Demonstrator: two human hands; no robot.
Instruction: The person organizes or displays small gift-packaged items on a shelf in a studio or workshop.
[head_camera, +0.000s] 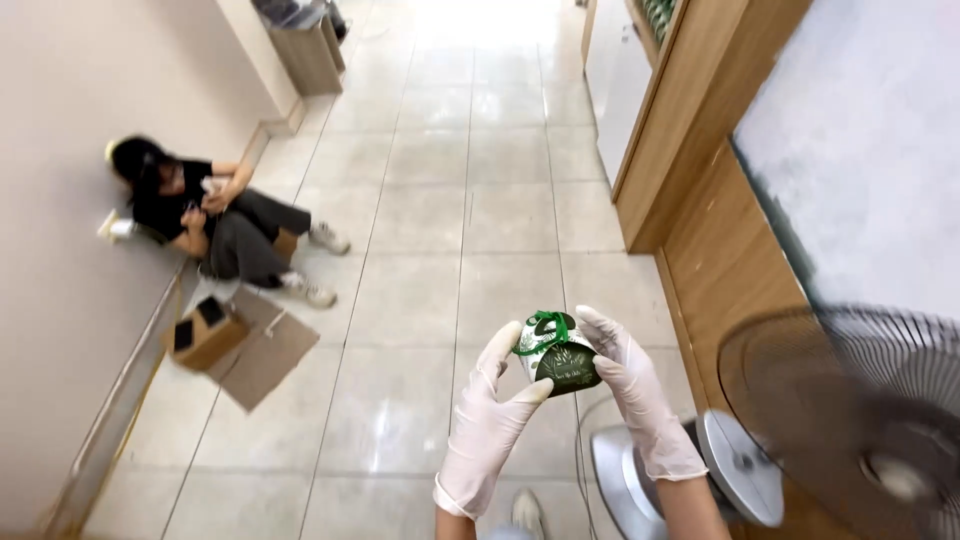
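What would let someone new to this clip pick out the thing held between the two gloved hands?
Above the pale tiled floor, low in the middle of the view, the left hand and right hand, both in white gloves, hold a small pouch. It is green and white with a green ribbon on top, the only green thing nearby.

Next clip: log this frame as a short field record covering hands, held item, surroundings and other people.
left hand: gloved left hand, thumb and fingers against the pouch
right hand: gloved right hand, cupping the pouch from the other side
held item: small green-and-white pouch with green ribbon tie, held above the floor
floor: glossy pale tiles
right side: spinning fan by a wooden counter
other people: seated person against the wall, open cardboard box nearby
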